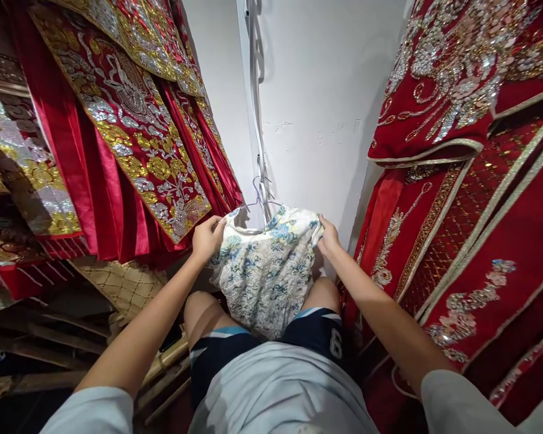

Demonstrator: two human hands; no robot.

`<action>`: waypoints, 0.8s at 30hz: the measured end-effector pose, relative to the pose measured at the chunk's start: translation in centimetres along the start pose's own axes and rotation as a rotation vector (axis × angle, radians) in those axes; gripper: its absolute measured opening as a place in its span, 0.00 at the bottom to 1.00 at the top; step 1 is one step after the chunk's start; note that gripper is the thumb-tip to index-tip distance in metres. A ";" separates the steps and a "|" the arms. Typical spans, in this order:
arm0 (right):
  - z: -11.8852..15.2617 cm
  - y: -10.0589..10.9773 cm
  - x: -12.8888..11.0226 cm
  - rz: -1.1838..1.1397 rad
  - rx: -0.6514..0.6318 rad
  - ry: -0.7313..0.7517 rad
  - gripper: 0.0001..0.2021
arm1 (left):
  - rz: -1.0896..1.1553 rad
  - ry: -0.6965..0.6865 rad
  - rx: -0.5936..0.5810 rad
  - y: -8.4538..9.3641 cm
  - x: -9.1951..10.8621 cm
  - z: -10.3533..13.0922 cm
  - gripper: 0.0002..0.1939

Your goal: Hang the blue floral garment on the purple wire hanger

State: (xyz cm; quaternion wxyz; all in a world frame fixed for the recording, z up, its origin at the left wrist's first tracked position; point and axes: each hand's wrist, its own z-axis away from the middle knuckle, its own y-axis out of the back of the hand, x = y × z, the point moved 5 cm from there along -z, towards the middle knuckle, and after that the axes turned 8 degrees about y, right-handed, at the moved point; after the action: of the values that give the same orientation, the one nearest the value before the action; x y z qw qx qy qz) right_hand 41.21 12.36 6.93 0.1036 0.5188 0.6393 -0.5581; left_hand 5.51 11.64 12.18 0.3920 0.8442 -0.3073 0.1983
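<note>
Both shoulders of a flowered shirt [269,277] are pinched up: the left hand [208,238] grips the cloth to the left of the purple hanger [258,198], and the right hand [328,236] does likewise to its right. Each seems to squeeze the fabric between thumb and fingers, though from here I can't tell how the fingers lie behind it. Holding so wide apart probably keeps the neckline stretched and the shoulders about level. The shirt hangs down below the hanger, reaching between two bent knees [203,304], and its own weight presumably helps the front drop straight. Just above the neckline stands the hanger's hook, close to a white pole [256,108]; whether it is hooked on anything I can't say. A red embroidered dress [131,114] hangs to the hanger's upper left and a beaded red gown [443,90] to its upper right, likely hung up so their heavy trim stays smooth. Low to the hanger's left lie bamboo poles [167,355].
</note>
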 end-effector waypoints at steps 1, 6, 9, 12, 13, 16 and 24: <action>-0.8 -0.7 -0.7 -0.006 0.013 -0.002 0.13 | -0.031 0.002 0.023 0.1 0.4 -0.5 0.17; 1.0 -7.1 -4.3 0.016 -0.274 -0.045 0.14 | -0.070 -0.033 -0.031 -0.4 1.8 -2.1 0.13; 7.4 -11.2 -6.0 0.143 -0.869 -0.058 0.27 | 0.139 -0.034 -0.033 -1.0 1.8 -1.0 0.09; 11.5 -12.1 -6.6 0.409 -1.229 0.104 0.28 | 0.410 0.024 0.021 -1.8 1.5 0.8 0.08; 11.5 -11.9 -6.5 0.521 -1.220 0.213 0.24 | 0.461 0.038 0.050 -2.1 1.7 1.3 0.08; 9.5 -10.8 -4.9 0.881 -1.071 0.511 0.25 | 0.607 0.020 0.055 -2.8 3.9 2.0 0.08; 9.5 -8.1 0.0 1.197 -0.972 0.844 0.50 | 1.061 -0.033 -0.521 -4.7 11.2 3.1 0.11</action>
State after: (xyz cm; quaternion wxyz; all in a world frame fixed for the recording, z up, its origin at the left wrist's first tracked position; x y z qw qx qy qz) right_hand 30.68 5.80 8.45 0.3433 0.8285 0.4116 0.1623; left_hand 17.18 7.53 14.14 0.4287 0.4542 -0.7320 0.2723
